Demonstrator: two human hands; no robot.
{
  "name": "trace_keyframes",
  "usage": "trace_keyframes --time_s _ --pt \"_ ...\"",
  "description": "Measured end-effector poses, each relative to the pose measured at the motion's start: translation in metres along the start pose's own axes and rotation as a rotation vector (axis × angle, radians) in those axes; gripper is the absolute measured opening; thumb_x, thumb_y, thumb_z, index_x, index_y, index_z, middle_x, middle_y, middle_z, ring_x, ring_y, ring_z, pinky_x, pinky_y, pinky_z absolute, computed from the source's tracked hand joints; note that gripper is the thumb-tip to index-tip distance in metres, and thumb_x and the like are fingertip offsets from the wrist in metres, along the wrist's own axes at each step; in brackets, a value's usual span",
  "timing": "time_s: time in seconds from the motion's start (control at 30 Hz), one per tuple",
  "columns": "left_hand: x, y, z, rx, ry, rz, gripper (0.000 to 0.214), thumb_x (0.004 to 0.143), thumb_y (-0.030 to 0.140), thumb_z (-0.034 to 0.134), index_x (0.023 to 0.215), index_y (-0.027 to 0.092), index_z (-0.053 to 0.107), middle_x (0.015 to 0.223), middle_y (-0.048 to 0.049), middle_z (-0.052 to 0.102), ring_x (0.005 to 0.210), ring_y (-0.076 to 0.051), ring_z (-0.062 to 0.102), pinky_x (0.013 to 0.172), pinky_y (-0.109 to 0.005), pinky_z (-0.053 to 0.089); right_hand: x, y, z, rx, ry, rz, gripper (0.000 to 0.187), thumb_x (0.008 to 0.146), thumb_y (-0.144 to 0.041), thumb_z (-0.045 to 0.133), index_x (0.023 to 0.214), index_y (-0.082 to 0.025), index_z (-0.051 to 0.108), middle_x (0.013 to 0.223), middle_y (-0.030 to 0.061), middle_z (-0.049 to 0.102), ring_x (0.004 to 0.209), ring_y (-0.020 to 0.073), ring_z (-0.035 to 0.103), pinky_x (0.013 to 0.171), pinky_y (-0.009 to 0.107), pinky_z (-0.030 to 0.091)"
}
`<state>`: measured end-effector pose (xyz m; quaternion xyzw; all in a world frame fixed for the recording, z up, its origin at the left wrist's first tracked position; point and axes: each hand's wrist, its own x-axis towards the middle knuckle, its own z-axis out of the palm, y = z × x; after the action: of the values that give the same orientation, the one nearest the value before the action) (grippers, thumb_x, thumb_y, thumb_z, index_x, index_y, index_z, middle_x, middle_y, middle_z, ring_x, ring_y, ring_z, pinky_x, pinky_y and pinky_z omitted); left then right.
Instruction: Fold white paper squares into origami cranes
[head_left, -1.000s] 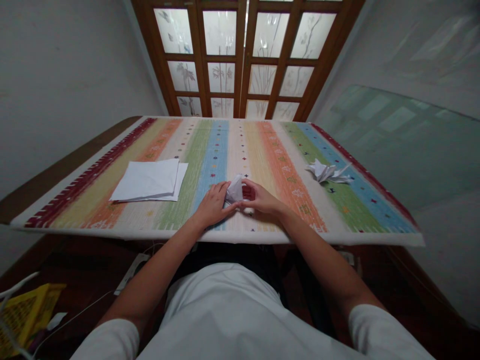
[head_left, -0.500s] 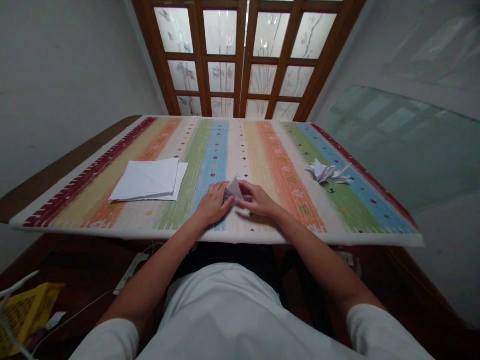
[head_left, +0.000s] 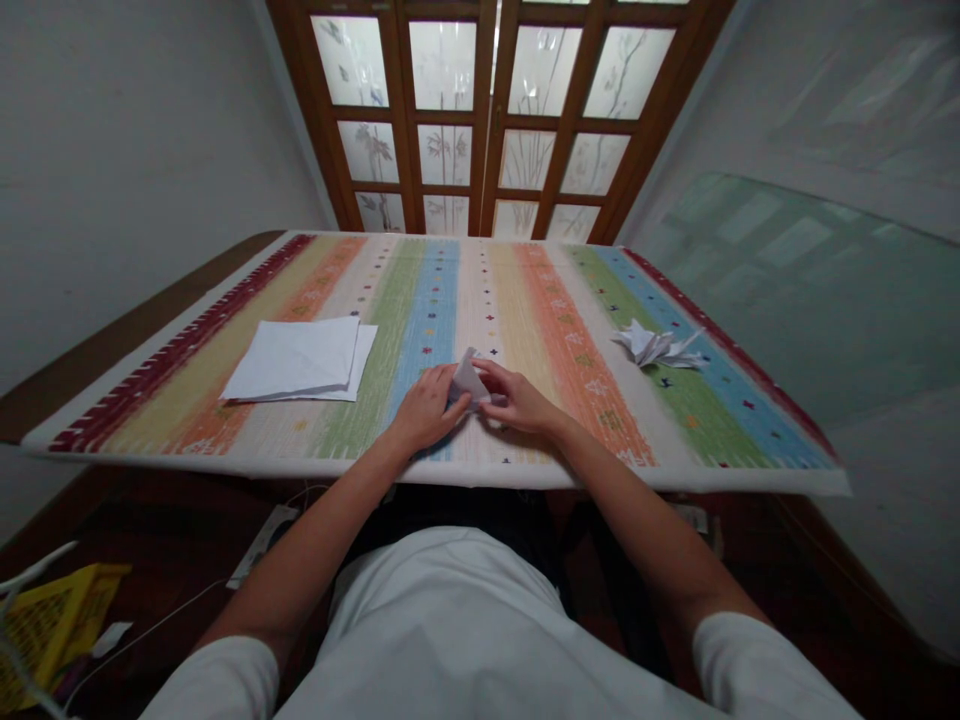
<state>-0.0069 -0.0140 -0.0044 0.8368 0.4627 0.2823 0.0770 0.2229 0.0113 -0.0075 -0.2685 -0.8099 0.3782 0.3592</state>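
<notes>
Folded white paper (head_left: 471, 382) between left fingers (head_left: 437, 382) and right fingers (head_left: 501, 374), both half-curled, in a light two-sided hold.

Folded ppr (head_left: 470, 380) turned a bit.

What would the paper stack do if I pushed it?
The stack would probably slide, not tip, because it lies flat on the cloth. Its sheets might slip apart, since their edges don't line up. They look thin, so corners may bend.

Grey-white walls (head_left: 127, 150) flank brown wooden doors (head_left: 400, 65) with bright, plant-patterned panes (head_left: 442, 65); the floor (head_left: 810, 590) is dark reddish-brown.
</notes>
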Motion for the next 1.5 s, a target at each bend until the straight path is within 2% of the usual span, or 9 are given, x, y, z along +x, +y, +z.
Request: trace_keyframes --time_s 0.2,0.4,0.63,0.77,0.87,0.97,1.07,1.33,1.5 --pt "0.000 0.002 -0.001 -0.019 0.006 0.018 0.047 0.108 0.051 0.057 0.142 0.018 0.057 0.135 -0.0162 0.068 0.129 -0.034 0.064 0.113 -0.052 0.053 0.003 0.001 0.004 -0.045 0.085 0.029 0.054 0.095 -0.032 0.074 0.147 -0.024 0.060 0.123 0.0126 0.078 0.091 0.0206 0.076 0.083 0.036 0.064" --pt "0.001 0.004 -0.003 -0.030 0.006 0.019 0.040 0.106 0.036 0.057 0.142 0.020 0.058 0.137 -0.0149 0.068 0.127 -0.033 0.063 0.113 -0.052 0.053 0.008 -0.010 0.006 -0.043 0.198 0.041 0.043 0.090 -0.032 0.079 0.129 -0.025 0.065 0.118 0.0098 0.076 0.102 0.0239 0.075 0.092 0.041 0.064" --pt "0.000 0.005 -0.002 -0.032 -0.008 0.008 0.052 0.095 0.021 0.054 0.147 0.016 0.055 0.143 -0.0172 0.066 0.132 -0.034 0.060 0.118 -0.055 0.049 0.009 -0.011 0.001 -0.239 0.371 0.055 0.035 0.086 -0.025 0.079 0.118 -0.021 0.066 0.110 0.0094 0.071 0.088 0.0226 0.066 0.079 0.038 0.057" --pt "0.000 0.005 -0.001 -0.015 -0.020 0.021 0.060 0.089 0.017 0.056 0.148 0.015 0.054 0.144 -0.0169 0.065 0.132 -0.034 0.059 0.120 -0.056 0.048 0.012 -0.007 0.000 -0.322 0.453 0.069 0.029 0.087 -0.024 0.077 0.114 -0.020 0.067 0.111 0.0104 0.071 0.086 0.0222 0.062 0.084 0.039 0.054" --pt "0.001 0.006 -0.002 -0.008 -0.015 0.036 0.060 0.089 0.016 0.057 0.149 0.017 0.054 0.145 -0.0163 0.064 0.134 -0.034 0.058 0.121 -0.055 0.048 0.012 -0.004 0.001 -0.323 0.420 0.082 0.018 0.087 -0.024 0.075 0.104 -0.022 0.069 0.104 0.0079 0.072 0.084 0.0220 0.061 0.084 0.038 0.052" --pt "0.002 0.007 0.000 -0.025 0.016 0.037 0.050 0.101 0.025 0.055 0.150 0.017 0.054 0.146 -0.0174 0.064 0.135 -0.034 0.058 0.120 -0.055 0.049 0.012 -0.005 0.002 -0.299 0.342 0.079 0.010 0.087 -0.021 0.073 0.096 -0.023 0.068 0.091 0.0042 0.071 0.081 0.0216 0.060 0.083 0.037 0.051" --pt "0.003 0.004 0.002 -0.049 0.055 0.022 0.042 0.111 0.034 0.043 0.148 0.016 0.055 0.143 -0.0184 0.067 0.134 -0.033 0.061 0.119 -0.055 0.049 0.012 -0.007 0.003 -0.276 0.309 0.057 0.014 0.085 -0.016 0.071 0.097 -0.023 0.068 0.093 0.0040 0.072 0.080 0.0210 0.060 0.082 0.036 0.051" --pt "0.004 -0.005 0.005 -0.125 0.123 -0.030 0.039 0.116 0.038 0.034 0.139 0.021 0.061 0.135 -0.0146 0.071 0.130 -0.030 0.065 0.119 -0.055 0.049 0.010 -0.010 -0.001 -0.245 0.172 -0.026 0.019 0.082 -0.008 0.066 0.092 -0.022 0.075 0.097 0.0050 0.071 0.087 0.0213 0.064 0.083 0.036 0.053" --pt "0.004 -0.003 0.003 -0.113 0.097 0.000 0.038 0.116 0.037 0.037 0.138 0.018 0.060 0.136 -0.0164 0.069 0.130 -0.030 0.063 0.119 -0.054 0.049 0.008 -0.012 -0.006 -0.274 0.123 -0.030 0.009 0.096 -0.027 0.070 0.097 -0.023 0.079 0.104 0.0080 0.071 0.095 0.0230 0.066 0.089 0.038 0.054"
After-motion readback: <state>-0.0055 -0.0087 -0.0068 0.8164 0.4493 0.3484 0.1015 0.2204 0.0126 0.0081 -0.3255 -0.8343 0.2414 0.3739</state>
